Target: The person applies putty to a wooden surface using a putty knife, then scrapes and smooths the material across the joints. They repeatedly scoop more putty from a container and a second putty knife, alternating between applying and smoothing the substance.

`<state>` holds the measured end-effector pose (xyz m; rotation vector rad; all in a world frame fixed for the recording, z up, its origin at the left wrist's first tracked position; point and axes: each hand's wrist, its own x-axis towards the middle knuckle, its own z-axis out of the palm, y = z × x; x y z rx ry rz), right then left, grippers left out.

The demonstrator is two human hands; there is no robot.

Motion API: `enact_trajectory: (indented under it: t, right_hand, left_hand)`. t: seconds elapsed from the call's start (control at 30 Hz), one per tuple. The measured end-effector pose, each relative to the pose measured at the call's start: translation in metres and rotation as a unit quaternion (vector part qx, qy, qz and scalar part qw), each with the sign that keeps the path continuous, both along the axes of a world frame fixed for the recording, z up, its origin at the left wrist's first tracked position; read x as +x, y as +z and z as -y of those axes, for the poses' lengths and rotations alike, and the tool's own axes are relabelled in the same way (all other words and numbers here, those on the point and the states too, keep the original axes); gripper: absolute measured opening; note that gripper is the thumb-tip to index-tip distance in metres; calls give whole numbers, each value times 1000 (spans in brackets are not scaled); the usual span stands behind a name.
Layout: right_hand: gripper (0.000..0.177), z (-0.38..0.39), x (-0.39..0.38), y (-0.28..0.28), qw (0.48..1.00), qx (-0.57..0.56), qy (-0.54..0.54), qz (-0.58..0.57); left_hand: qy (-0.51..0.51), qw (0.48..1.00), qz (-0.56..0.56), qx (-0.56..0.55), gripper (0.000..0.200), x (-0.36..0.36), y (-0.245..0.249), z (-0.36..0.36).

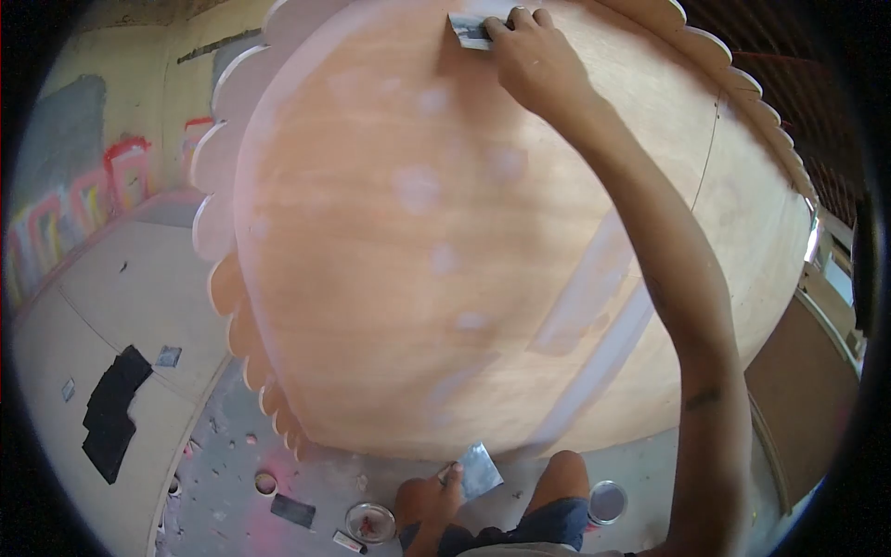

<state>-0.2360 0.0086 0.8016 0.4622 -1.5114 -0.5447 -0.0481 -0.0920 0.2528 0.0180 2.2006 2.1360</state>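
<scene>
A large wooden panel (343, 251) with a scalloped edge (215, 148) stands before me, marked with pale filler patches (416, 188) and stripes. High up near its top edge, my right hand (543, 70) grips a putty knife (471, 31), its wide blade at the panel's surface. Low down, by my knees, my left hand (447, 492) is closed around a second flat metal scraper (480, 472), whose blade points up and to the right. The handle of that scraper is mostly hidden by my fingers.
On the floor are a tape roll (266, 483), a dark sheet (293, 511), a round clear container (370, 523) and a round tub (607, 502). Black sheets (111, 418) lie on a board at left. A brown board (806, 399) leans at right.
</scene>
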Motion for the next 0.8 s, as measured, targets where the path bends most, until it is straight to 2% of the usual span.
enact_trajectory:
  t: [0.03,0.07,0.1,0.13,0.17,0.2,0.27,0.4,0.43,0.53,0.57,0.6,0.63,0.67,0.7,0.73,0.8]
  right_hand:
    - [23,-2,17,4,999,10,-19,42]
    - [23,-5,25,9,999,10,-19,46]
    - [23,-6,31,17,998,1,-43,38]
    - [23,-12,31,27,997,-7,-67,29]
    - [24,-13,30,39,1000,-6,-14,27]
    - [24,-14,25,46,1000,-6,-12,27]
    - [21,-3,30,52,992,-76,-61,83]
    - [22,14,18,34,997,-32,-40,50]
    - [24,13,13,26,1000,-6,-3,28]
    - [23,13,-3,6,1000,11,5,20]
    - [22,12,10,3,998,31,-13,44]
    - [22,13,22,7,998,32,-14,49]
    - [21,12,32,14,990,10,-45,133]
    - [20,8,36,20,974,-12,-75,213]
    - [22,0,25,23,986,10,-59,154]
    - [22,1,28,24,987,10,-58,152]
    - [23,7,37,25,999,-2,35,12]
  left_hand:
    - [0,1000,3,1,76,0,-8,1]
    - [19,989,-3,-147,70,-3,-19,5]
    - [38,955,-13,-293,66,-8,-27,7]
    - [40,956,-14,-291,66,-9,-30,4]
    - [41,967,-7,-253,64,-10,-34,3]
    - [42,976,-1,-214,63,-11,-38,1]
    - [43,989,13,-140,61,-10,-47,1]
    - [40,998,36,18,57,-8,-56,-8]
    - [41,998,36,18,57,-7,-51,-10]
    - [88,994,-13,63,57,-3,-17,-5]
    - [83,985,7,-154,56,-5,-3,3]
    - [71,928,28,-364,54,-2,10,9]
    - [69,929,31,-363,54,4,25,12]
    - [43,975,59,-212,56,8,40,17]
    - [17,995,84,-56,61,9,48,20]
    - [19,995,82,-56,61,6,32,18]
    - [76,996,35,-12,52,-2,-16,10]
